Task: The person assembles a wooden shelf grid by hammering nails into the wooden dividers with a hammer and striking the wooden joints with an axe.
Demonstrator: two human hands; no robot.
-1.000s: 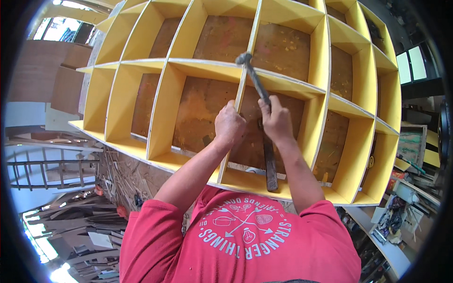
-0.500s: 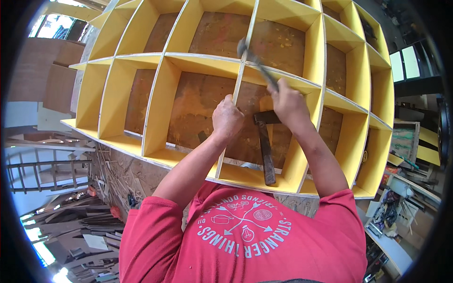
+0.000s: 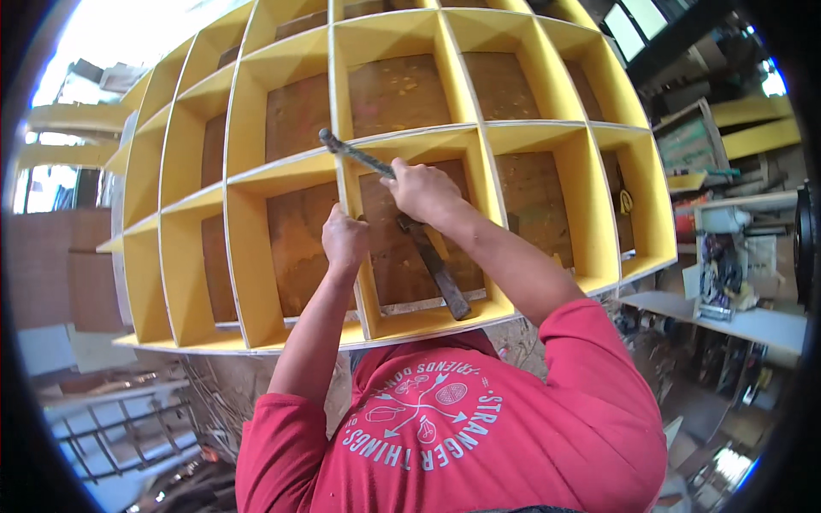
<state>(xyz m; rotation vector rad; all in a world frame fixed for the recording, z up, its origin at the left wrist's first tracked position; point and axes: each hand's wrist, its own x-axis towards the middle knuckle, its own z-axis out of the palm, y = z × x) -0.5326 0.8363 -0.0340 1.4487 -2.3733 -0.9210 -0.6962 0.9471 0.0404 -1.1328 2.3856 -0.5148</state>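
Observation:
My right hand (image 3: 424, 190) is closed round a dark metal bar with a knobbed end (image 3: 357, 154). The knob lies over the spot where two yellow dividers cross. Just nearer to me, my left hand (image 3: 345, 241) closes on the top edge of an upright yellow divider (image 3: 363, 295). This divider belongs to a large yellow wooden grid frame (image 3: 410, 137) of open compartments with brown bottoms. Below my right hand, a hammer with a worn dark handle (image 3: 440, 275) leans inside a compartment, its head partly hidden.
A yellow tape-like item (image 3: 625, 202) sits in the far-right compartment. On the right stands a cluttered white shelf (image 3: 753, 316) with tools and containers. Brown boards (image 3: 64, 205) and a dark metal lattice (image 3: 128, 436) are on the left. Scraps litter the floor.
My view has swung to the right, so the frame appears farther left. The metal bar is now steadier and lower, its knob at the divider crossing. My left hand keeps its hold.

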